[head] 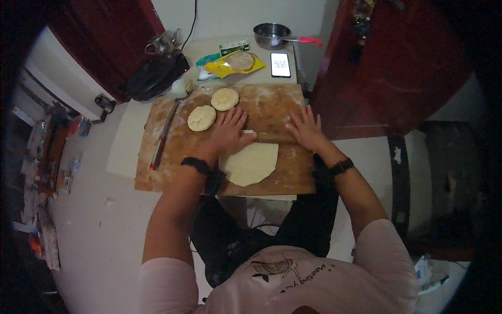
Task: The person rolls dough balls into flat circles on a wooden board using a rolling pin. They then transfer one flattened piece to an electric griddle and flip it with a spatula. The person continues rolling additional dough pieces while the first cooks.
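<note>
A flat sheet of dough (pixel 251 164) lies near the front edge of a floured wooden board (pixel 176 145). Across its far edge is a wooden rolling pin (pixel 274 138). My left hand (pixel 232 131) rests palm down on the pin's left part, fingers spread and pointing away from me. On the pin's right end lies my right hand (pixel 308 129), flat, with its fingers apart. Two thick dough rounds sit beyond my left hand: one (pixel 202 118) close to its fingertips, the other (pixel 225 99) farther back. Part of the pin is hidden under my hands.
A long thin tool with red parts (pixel 164 137) lies at the board's left. Behind the board are a yellow packet (pixel 235 64), a small box (pixel 234 47), a phone (pixel 280 65), a metal pan (pixel 271 37) and a black appliance (pixel 157 76). A red door (pixel 376 74) stands right.
</note>
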Motion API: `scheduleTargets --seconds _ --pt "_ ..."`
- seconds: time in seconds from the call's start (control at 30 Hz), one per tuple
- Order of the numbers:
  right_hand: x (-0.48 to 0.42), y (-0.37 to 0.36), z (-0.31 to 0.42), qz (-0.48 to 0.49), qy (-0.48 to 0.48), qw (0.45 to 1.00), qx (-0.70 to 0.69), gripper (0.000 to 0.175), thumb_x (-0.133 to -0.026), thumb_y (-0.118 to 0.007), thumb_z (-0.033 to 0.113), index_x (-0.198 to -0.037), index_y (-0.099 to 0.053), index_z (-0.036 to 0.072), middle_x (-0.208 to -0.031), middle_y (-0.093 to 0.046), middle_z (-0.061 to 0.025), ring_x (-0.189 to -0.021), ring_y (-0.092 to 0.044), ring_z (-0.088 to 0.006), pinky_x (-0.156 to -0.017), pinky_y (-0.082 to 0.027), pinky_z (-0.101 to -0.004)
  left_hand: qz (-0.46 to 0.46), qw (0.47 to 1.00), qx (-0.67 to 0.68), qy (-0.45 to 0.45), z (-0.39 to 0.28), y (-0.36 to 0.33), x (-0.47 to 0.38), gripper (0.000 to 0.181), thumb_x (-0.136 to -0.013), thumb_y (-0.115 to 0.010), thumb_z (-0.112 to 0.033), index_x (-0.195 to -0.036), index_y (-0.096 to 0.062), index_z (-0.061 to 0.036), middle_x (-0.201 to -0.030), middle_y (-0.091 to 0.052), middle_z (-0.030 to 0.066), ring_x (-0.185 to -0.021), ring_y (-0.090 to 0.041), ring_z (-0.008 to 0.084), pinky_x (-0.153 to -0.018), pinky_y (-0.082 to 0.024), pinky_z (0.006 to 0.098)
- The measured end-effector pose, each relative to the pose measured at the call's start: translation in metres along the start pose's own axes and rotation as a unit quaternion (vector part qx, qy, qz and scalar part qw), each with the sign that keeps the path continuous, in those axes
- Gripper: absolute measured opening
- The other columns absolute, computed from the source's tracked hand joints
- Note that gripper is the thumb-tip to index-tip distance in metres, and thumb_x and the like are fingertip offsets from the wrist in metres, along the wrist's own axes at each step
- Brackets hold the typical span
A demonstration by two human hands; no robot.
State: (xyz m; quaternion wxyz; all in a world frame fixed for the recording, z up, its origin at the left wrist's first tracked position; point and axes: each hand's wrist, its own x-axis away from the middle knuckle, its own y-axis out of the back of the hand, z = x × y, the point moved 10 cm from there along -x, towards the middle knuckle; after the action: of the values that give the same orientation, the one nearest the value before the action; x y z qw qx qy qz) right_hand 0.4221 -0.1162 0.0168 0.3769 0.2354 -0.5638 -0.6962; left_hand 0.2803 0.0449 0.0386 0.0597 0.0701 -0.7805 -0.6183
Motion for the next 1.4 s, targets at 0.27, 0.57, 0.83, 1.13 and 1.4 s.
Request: scheduleTargets --seconds 0.27,0.57,0.83,1.13,1.4 --pt "0.13 -0.012 0.061 -0.031 0.201 0.979 0.019 0.068 -0.09 -0.062 0.036 -0.146 -0.036 0.008 -0.155 -0.027 -0.0216 -0.144 -0.024 -0.0379 -0.113 -0.02 -0.0608 0.03 0.986 0.071 -0.149 -0.062 0.009 0.137 0.093 -0.087 -0.058 -0.059 -0.151 -0.023 -0.001 -0.158 -0.022 0.0195 -0.147 -0.021 0.0358 -0.117 -0.018 0.0533" --pt "0.124 -0.001 0.069 -0.082 0.198 0.975 -0.051 0.047 -0.089 -0.063 0.016 -0.134 -0.052 0.008 -0.125 -0.057 -0.017 -0.112 -0.055 -0.0373 -0.098 -0.041 -0.0488 -0.033 0.995 0.046 -0.088 -0.035 0.011 0.132 0.086 -0.089 -0.057 -0.056 -0.152 -0.026 -0.0069 -0.158 -0.021 0.0194 -0.147 -0.017 0.0401 -0.117 -0.017 0.0541" --pt "0.044 -0.009 0.048 -0.147 0.174 0.974 0.012 0.059 -0.095 -0.053 0.045 -0.143 -0.043 0.013 -0.143 -0.039 -0.0242 -0.132 -0.038 -0.0413 -0.11 -0.028 -0.0557 -0.079 0.995 -0.005 -0.057 0.004 0.003 0.052 0.083 -0.09 -0.053 -0.059 -0.151 -0.031 -0.0078 -0.157 -0.024 0.0216 -0.147 -0.017 0.0406 -0.117 -0.015 0.053" --pt "-0.004 -0.006 0.029 -0.047 0.12 0.992 0.016 0.071 -0.097 -0.04 0.059 -0.152 -0.029 0.014 -0.157 -0.022 -0.0213 -0.147 -0.015 -0.0383 -0.117 -0.012 -0.0547 -0.014 1.0 -0.009 0.0 0.002 0.004 0.035 0.087 -0.09 -0.052 -0.061 -0.149 -0.03 -0.0001 -0.155 -0.027 0.0244 -0.146 -0.019 0.0387 -0.119 -0.016 0.0488" --pt "0.091 -0.014 0.043 -0.019 0.221 0.975 0.005 0.066 -0.096 -0.055 0.041 -0.148 -0.034 0.007 -0.155 -0.031 -0.0148 -0.146 -0.024 -0.0313 -0.116 -0.018 -0.0541 -0.013 0.993 0.053 -0.103 -0.076 0.009 0.146 0.095 -0.085 -0.062 -0.057 -0.147 -0.027 0.005 -0.155 -0.026 0.023 -0.144 -0.026 0.0394 -0.115 -0.025 0.051"
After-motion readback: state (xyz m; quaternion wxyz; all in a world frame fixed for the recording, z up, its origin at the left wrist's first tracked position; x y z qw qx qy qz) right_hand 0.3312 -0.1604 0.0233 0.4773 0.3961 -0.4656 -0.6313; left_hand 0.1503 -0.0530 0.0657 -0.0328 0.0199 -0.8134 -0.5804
